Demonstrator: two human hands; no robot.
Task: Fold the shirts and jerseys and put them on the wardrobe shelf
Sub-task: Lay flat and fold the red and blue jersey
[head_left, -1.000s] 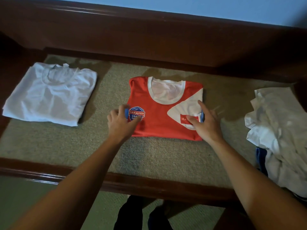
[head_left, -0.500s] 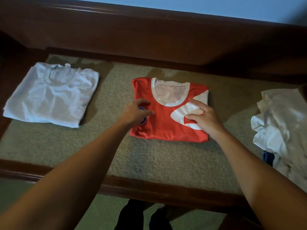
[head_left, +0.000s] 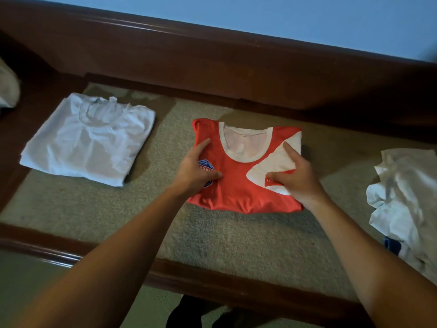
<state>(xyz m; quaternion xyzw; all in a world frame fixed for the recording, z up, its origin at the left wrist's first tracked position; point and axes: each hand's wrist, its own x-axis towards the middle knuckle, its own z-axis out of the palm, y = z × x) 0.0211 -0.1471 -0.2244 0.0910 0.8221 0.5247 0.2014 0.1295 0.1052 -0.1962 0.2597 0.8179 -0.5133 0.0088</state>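
Both hands, left (head_left: 196,171) and right (head_left: 295,178), press flat, fingers relaxed, on a folded red jersey (head_left: 238,185); a white shirt (head_left: 89,140) lies at nine o'clock.

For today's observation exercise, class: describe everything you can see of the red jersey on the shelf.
The red jersey lies folded into a neat rectangle, face up, on the shelf's beige liner. It looks like thin smooth fabric, with a white round collar, a white panel on one side bearing a partly hidden red label, and a blue badge. The left hand rests flat over the badge, and the right hand presses on the white panel, fingers straight.
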